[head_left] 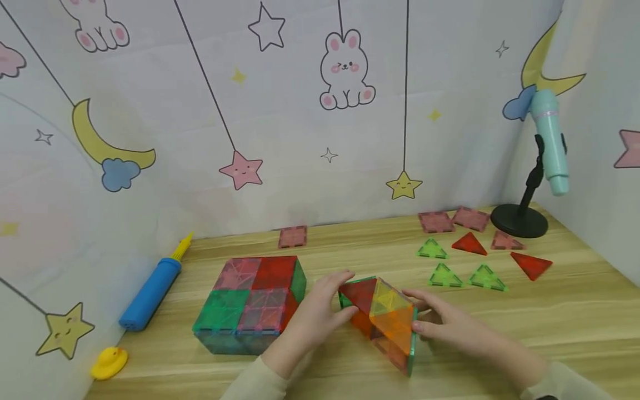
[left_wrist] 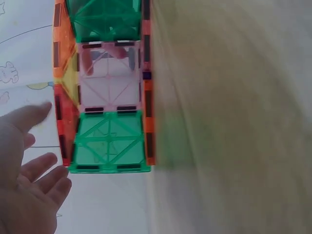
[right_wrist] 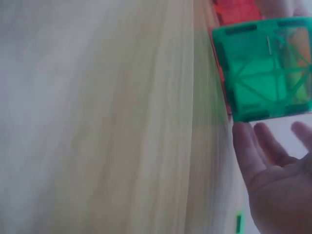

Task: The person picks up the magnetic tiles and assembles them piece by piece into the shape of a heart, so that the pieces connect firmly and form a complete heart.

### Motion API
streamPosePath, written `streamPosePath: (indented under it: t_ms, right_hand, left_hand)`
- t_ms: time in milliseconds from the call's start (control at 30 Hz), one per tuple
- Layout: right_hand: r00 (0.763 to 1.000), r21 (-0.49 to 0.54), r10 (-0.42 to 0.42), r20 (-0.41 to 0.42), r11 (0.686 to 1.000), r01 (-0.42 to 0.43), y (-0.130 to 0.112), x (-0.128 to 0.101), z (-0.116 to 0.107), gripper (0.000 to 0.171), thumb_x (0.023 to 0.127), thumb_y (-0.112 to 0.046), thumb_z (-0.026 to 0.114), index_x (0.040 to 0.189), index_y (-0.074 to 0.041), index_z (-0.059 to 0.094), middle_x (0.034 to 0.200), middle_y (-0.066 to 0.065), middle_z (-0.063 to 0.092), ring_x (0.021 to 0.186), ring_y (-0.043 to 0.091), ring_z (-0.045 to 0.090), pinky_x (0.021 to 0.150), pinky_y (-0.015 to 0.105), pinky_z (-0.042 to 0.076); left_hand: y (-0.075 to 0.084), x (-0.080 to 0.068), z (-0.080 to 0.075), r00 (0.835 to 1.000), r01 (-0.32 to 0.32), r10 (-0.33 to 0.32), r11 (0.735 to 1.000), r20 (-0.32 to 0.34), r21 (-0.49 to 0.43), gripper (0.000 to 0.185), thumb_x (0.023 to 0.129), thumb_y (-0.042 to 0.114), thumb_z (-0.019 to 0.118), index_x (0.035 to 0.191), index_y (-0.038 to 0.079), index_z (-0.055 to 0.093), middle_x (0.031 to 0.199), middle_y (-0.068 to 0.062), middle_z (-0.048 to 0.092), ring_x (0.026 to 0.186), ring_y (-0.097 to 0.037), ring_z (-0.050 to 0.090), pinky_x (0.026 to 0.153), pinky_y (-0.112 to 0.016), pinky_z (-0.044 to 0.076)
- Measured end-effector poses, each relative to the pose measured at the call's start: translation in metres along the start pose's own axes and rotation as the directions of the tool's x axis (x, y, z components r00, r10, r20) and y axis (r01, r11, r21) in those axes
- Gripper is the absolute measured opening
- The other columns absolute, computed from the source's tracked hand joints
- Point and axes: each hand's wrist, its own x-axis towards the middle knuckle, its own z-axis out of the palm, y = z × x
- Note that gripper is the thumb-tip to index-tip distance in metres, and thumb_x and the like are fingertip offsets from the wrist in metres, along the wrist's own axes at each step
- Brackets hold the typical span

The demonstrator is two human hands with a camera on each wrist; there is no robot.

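Observation:
A small structure of magnetic tiles (head_left: 384, 315), with red, yellow, orange and green faces, stands on the wooden table (head_left: 550, 311) between my two hands. My left hand (head_left: 325, 305) lies against its left side with straight fingers, the tips on the red tile. My right hand (head_left: 432, 322) rests flat against its right side. In the left wrist view the left hand (left_wrist: 34, 175) is spread next to the structure (left_wrist: 109, 97). The right wrist view has the right hand (right_wrist: 270, 170) with straight fingers just under a green tile (right_wrist: 265, 68).
A low 2x2 tile box (head_left: 252, 303) sits just left of the hands. Loose green and red triangles (head_left: 442, 275) and pink squares (head_left: 452, 219) lie at the back right beside a teal microphone on a black stand (head_left: 520, 219). A blue pump (head_left: 150, 291) and a yellow duck (head_left: 107, 362) are at the left.

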Motion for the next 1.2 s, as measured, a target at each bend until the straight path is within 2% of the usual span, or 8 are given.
streamPosePath:
  t_ms: [133, 267, 433, 667, 800, 933, 1067, 1200]
  right_hand:
    - [0.999, 0.042, 0.019, 0.037, 0.999, -0.020, -0.003, 0.004, 0.007, 0.073, 0.094, -0.025, 0.059, 0.151, -0.011, 0.016, 0.135, 0.031, 0.035, 0.103, 0.028, 0.058, 0.077, 0.032, 0.050]
    - [0.996, 0.113, 0.037, 0.079, 0.992, -0.046, -0.006, 0.013, 0.014, 0.083, 0.090, -0.024, 0.065, 0.152, -0.017, 0.011, 0.141, 0.033, 0.027, 0.099, 0.027, 0.059, 0.074, 0.035, 0.051]
    - [0.994, 0.170, 0.045, 0.097, 0.984, -0.061, -0.011, 0.030, 0.026, 0.100, 0.082, -0.022, 0.074, 0.152, -0.021, 0.002, 0.146, 0.032, 0.015, 0.084, 0.028, 0.061, 0.065, 0.038, 0.052]
    - [0.996, 0.155, 0.038, 0.079, 0.987, -0.050, -0.019, 0.055, 0.041, 0.106, 0.080, -0.022, 0.076, 0.151, -0.018, -0.001, 0.147, 0.029, 0.017, 0.076, 0.027, 0.061, 0.063, 0.038, 0.053]
    - [0.998, 0.142, 0.034, 0.057, 0.989, -0.042, -0.026, 0.068, 0.051, 0.106, 0.079, -0.022, 0.077, 0.151, -0.018, 0.001, 0.147, 0.028, 0.020, 0.070, 0.026, 0.063, 0.063, 0.038, 0.053]
    - [0.999, 0.092, 0.026, 0.031, 0.995, -0.029, -0.031, 0.081, 0.062, 0.105, 0.078, -0.025, 0.078, 0.152, -0.018, 0.003, 0.146, 0.026, 0.023, 0.070, 0.025, 0.063, 0.064, 0.036, 0.053]
    - [0.999, 0.044, -0.028, 0.026, 0.999, 0.027, -0.034, 0.095, 0.073, 0.103, 0.080, -0.028, 0.076, 0.152, -0.018, 0.004, 0.146, 0.022, 0.026, 0.095, 0.028, 0.060, 0.072, 0.036, 0.052]
    - [0.996, 0.019, -0.076, 0.043, 0.997, 0.076, -0.036, 0.105, 0.078, 0.101, 0.082, -0.026, 0.074, 0.152, -0.018, 0.001, 0.147, 0.021, 0.025, 0.092, 0.031, 0.060, 0.069, 0.036, 0.053]
  left_hand:
    - [0.002, -0.007, -0.011, 0.996, 0.076, -0.072, 0.994, 0.057, -0.074, 0.071, 0.081, 0.032, 0.073, 0.142, 0.019, 0.040, 0.142, 0.000, 0.041, 0.129, -0.020, 0.040, 0.100, -0.041, 0.037]
    - [0.001, -0.014, -0.023, 0.993, 0.092, -0.082, 0.990, 0.090, -0.107, 0.077, 0.079, 0.040, 0.073, 0.145, 0.021, 0.036, 0.143, 0.001, 0.039, 0.129, -0.021, 0.039, 0.100, -0.045, 0.037]
    - [-0.003, -0.026, -0.045, 0.997, 0.067, -0.065, 0.997, 0.051, -0.033, 0.079, 0.078, 0.039, 0.075, 0.144, 0.018, 0.038, 0.140, -0.001, 0.044, 0.127, -0.024, 0.040, 0.099, -0.047, 0.038]
    - [-0.027, -0.038, -0.071, 0.999, 0.035, -0.037, 0.996, 0.025, 0.085, 0.080, 0.073, 0.035, 0.080, 0.140, 0.011, 0.044, 0.136, -0.004, 0.049, 0.121, -0.025, 0.045, 0.098, -0.051, 0.036]
    - [-0.041, -0.043, -0.076, 0.994, 0.075, -0.085, 0.986, 0.064, 0.147, 0.082, 0.073, 0.040, 0.079, 0.140, 0.011, 0.043, 0.136, -0.003, 0.049, 0.123, -0.026, 0.043, 0.099, -0.058, 0.028]
    - [-0.049, -0.046, -0.078, 0.989, 0.106, -0.120, 0.983, 0.081, 0.150, 0.084, 0.072, 0.044, 0.078, 0.141, 0.012, 0.043, 0.138, -0.004, 0.047, 0.126, -0.030, 0.039, 0.100, -0.062, 0.023]
    - [-0.051, -0.048, -0.077, 0.991, 0.087, -0.099, 0.987, 0.092, 0.132, 0.087, 0.070, 0.049, 0.078, 0.141, 0.014, 0.042, 0.143, -0.007, 0.041, 0.129, -0.034, 0.035, 0.099, -0.064, 0.023]
    - [-0.050, -0.049, -0.075, 0.993, 0.047, -0.066, 0.982, 0.096, 0.185, 0.088, 0.067, 0.048, 0.081, 0.141, 0.016, 0.044, 0.146, -0.008, 0.036, 0.130, -0.037, 0.031, 0.098, -0.065, 0.021]
